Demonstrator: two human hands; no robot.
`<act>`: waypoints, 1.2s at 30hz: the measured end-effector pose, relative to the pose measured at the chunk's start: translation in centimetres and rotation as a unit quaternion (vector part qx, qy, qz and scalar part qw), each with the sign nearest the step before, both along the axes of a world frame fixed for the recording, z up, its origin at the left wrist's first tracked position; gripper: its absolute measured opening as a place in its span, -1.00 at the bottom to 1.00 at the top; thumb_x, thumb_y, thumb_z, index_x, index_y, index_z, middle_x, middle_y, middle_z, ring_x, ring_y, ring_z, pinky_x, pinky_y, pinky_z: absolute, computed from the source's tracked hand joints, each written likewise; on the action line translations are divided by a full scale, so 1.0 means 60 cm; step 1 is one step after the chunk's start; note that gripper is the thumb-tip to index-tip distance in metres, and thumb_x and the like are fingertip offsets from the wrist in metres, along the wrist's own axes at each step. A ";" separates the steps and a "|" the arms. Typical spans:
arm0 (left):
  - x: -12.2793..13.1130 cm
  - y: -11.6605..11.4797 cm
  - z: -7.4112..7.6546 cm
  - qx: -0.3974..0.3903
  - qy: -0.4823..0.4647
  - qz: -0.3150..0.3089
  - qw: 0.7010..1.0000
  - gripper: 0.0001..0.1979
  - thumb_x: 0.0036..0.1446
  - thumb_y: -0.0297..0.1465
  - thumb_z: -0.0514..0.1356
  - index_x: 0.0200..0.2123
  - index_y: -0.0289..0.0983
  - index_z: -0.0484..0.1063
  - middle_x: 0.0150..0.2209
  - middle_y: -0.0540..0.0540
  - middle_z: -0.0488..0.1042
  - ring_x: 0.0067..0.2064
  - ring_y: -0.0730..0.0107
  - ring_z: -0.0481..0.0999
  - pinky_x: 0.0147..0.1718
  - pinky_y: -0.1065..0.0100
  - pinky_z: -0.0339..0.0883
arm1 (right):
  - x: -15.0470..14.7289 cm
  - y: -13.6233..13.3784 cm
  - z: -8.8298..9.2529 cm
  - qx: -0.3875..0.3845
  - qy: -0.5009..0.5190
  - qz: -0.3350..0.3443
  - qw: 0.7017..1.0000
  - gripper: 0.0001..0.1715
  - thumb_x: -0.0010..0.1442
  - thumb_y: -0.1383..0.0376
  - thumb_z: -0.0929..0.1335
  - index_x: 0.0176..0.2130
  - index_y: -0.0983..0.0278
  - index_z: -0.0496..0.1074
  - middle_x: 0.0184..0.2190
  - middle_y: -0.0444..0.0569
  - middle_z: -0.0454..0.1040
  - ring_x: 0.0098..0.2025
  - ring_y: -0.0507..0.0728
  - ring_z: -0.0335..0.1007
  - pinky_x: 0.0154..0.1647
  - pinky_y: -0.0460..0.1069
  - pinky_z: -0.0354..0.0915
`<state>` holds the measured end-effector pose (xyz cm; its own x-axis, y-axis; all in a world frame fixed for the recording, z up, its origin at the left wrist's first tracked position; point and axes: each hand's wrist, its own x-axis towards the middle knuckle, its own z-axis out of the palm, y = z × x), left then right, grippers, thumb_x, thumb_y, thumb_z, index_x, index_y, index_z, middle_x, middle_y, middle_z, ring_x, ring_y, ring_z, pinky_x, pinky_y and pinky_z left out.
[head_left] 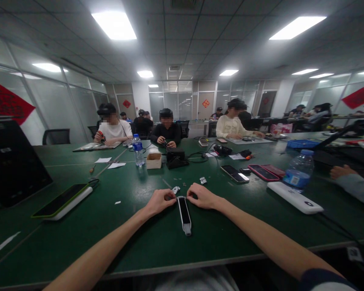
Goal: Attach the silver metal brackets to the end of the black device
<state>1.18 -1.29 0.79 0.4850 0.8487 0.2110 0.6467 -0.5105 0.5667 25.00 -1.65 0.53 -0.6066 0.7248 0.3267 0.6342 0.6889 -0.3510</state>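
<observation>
A long narrow black and white device point(184, 214) lies on the green table point(157, 238) straight ahead of me, its far end between my hands. My left hand point(159, 201) is closed in a pinch at the left of that far end. My right hand point(202, 196) is pinched at the right of the same end. Whether the fingers hold a small part or only the device's end is too small to tell. Small metal parts point(176, 189) and another metal part point(203, 180) lie just beyond my hands.
A phone on a white power bank point(63, 201) lies at left beside a black case point(12, 161). Three phones point(251, 171), a water bottle point(299, 169) and a white power strip point(294, 198) sit at right, near another person's hand point(341, 171). Several people sit across the table.
</observation>
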 end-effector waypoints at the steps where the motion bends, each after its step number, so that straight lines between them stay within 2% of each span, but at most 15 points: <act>1: 0.000 0.000 0.001 0.004 0.003 -0.002 1.000 -0.79 0.06 -0.30 0.21 -0.29 -0.29 0.55 -0.35 -0.05 0.58 -0.38 0.34 0.50 -0.39 0.41 0.34 | 0.000 0.001 -0.001 -0.001 0.000 0.000 1.000 -0.88 0.21 0.31 0.31 -0.29 0.31 0.43 -0.29 -0.01 0.44 -0.28 0.09 0.31 -0.29 0.00 0.30; 25: -0.002 0.002 -0.005 0.016 -0.011 -0.023 1.000 -0.78 0.04 -0.34 0.22 -0.23 -0.30 0.51 -0.34 -0.04 0.56 -0.39 0.38 0.49 -0.39 0.42 0.35 | -0.002 0.000 0.001 0.007 -0.009 0.001 1.000 -0.88 0.20 0.32 0.32 -0.30 0.33 0.44 -0.31 0.01 0.43 -0.29 0.09 0.30 -0.28 -0.02 0.28; 31: 0.002 0.000 -0.002 0.024 0.017 -0.023 0.999 -0.77 0.09 -0.29 0.20 -0.23 -0.28 0.55 -0.33 -0.04 0.56 -0.37 0.37 0.49 -0.37 0.42 0.33 | 0.006 0.008 0.001 0.009 -0.001 0.008 1.000 -0.87 0.21 0.30 0.32 -0.28 0.32 0.45 -0.31 0.00 0.44 -0.27 0.09 0.31 -0.26 -0.02 0.28; 33: 0.002 -0.001 -0.001 0.023 0.015 -0.024 0.999 -0.76 0.10 -0.28 0.19 -0.24 -0.28 0.55 -0.33 -0.04 0.56 -0.36 0.37 0.49 -0.37 0.42 0.33 | 0.016 0.019 0.005 0.029 0.004 -0.002 1.000 -0.86 0.21 0.30 0.31 -0.27 0.32 0.45 -0.31 0.00 0.45 -0.25 0.10 0.32 -0.22 0.00 0.27; 36: 0.003 -0.004 0.001 0.014 0.011 -0.021 1.000 -0.75 0.10 -0.26 0.20 -0.24 -0.29 0.55 -0.32 -0.05 0.56 -0.35 0.34 0.50 -0.38 0.42 0.34 | 0.037 0.044 0.013 0.066 0.007 -0.057 0.996 -0.84 0.21 0.33 0.29 -0.27 0.33 0.46 -0.30 0.03 0.46 -0.24 0.11 0.32 -0.18 0.01 0.26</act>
